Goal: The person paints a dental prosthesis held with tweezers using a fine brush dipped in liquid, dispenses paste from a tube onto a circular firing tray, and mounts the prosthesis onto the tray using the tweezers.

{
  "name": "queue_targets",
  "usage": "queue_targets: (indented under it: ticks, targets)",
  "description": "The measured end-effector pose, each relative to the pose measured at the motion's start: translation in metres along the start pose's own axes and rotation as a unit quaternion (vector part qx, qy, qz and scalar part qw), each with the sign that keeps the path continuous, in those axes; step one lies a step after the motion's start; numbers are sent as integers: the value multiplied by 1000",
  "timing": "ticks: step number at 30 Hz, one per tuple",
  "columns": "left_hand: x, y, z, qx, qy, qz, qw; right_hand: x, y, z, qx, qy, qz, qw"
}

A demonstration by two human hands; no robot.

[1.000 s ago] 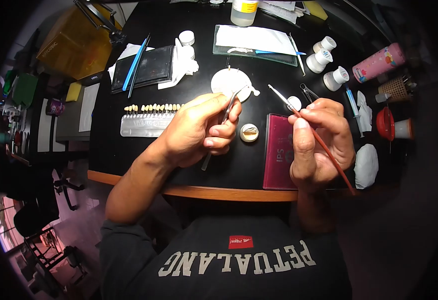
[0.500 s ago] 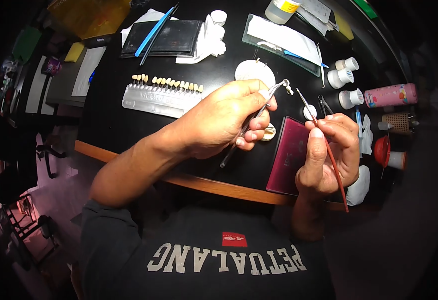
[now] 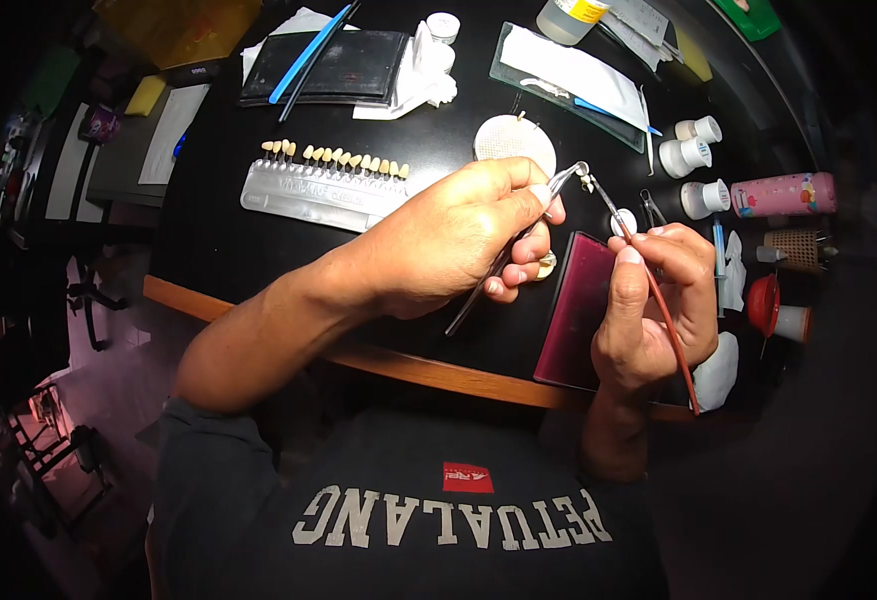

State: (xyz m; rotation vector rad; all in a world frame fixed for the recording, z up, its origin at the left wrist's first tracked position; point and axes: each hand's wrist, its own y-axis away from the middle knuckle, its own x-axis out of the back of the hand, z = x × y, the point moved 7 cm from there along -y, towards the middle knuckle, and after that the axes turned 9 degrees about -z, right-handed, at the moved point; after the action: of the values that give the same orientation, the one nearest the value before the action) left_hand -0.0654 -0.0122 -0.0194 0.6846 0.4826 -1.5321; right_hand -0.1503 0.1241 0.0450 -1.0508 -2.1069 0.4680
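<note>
My left hand (image 3: 459, 225) is closed around a pair of metal forceps (image 3: 479, 295), whose bent tip points to the right. At that tip hangs a small whitish tooth-like piece (image 3: 587, 184). Between the thumb and fingers of my right hand (image 3: 659, 300) is a thin brush (image 3: 664, 310) with a reddish-brown handle. The brush tip meets the small piece or lies right beside it; which of the two I cannot tell. Behind my left fingers shows a round, pale honeycomb tray (image 3: 515, 143). A small round cream-coloured thing (image 3: 547, 265) is partly hidden by my left fingertips.
A tooth shade guide (image 3: 309, 200) lies left of my left hand. Beside my right hand are a dark red case (image 3: 571, 310), several white jars (image 3: 686, 156) and a pink bottle (image 3: 784, 194). Further back lie a glass slab (image 3: 519, 82) with white paper and a black case (image 3: 334, 68).
The brush tip has moved slightly left, closing the gap to the small piece in the forceps. My left hand has barely shifted. Both hands keep their holds.
</note>
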Motion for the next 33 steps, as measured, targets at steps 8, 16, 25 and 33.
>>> queue_targets:
  ticks: [8, 16, 25, 33]
  targets:
    - [-1, 1, 1, 4, 3, -4, 1000, 1, -1, -2, 20, -5, -8, 1000]
    - [-1, 0, 2, 3, -20, -1, 1000, 5, -3, -2, 39, -7, -4, 999]
    - [-1, 2, 8, -15, -169, 45, 984, 2, -4, -5, 60, 44, -9, 997]
    - [-1, 2, 9, -8, -177, 46, 983, 0, -5, -10, 98, 75, -46, 991]
